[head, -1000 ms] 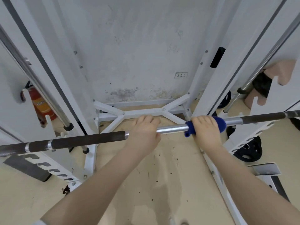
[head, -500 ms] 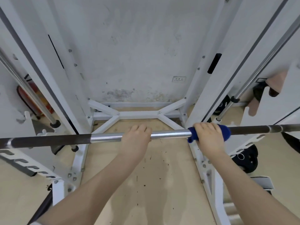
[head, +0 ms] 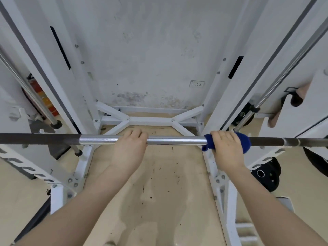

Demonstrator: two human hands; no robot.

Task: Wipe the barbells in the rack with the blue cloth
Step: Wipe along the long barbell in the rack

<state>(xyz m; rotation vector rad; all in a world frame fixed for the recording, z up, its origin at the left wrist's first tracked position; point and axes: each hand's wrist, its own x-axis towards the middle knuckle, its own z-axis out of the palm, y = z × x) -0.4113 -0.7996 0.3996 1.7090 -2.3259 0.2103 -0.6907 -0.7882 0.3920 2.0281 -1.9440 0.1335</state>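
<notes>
Both grips are clamped on the bar as we look down: our left hand (head: 130, 150) curls bare over the barbell (head: 177, 140) on its shiny middle section, fingers hooked over the top, and our right hand (head: 226, 148) wraps the blue cloth (head: 245, 139) tight around the shaft, right where the bright steel gives way to the dark knurled part. Going left to right, we have the dark knurled stretch running off the left edge, then the polished sleeve, then the left hand, a bare run of chrome, then the cloth and the right hand, and beyond them dark shaft heading out to the right edge. The bar lies level across the white rack (head: 85, 162), its long axis straight side to side in front of us, so any wipe has to slide along that line. The unwiped-looking dark length lies to the right of the cloth, and the right hand is the nearer one to it; the left hand looks set to steady the bar while the cloth travels. Our guess is the next stroke runs rightward along the knurling, or back left over the chrome. Against a second ago, the cloth hand sits farther right along the bar, now at the chrome's right end, and the left hand has shifted right too, leaving more polished steel showing on its left. A black weight plate (head: 266, 176) sits on the floor low right.
</notes>
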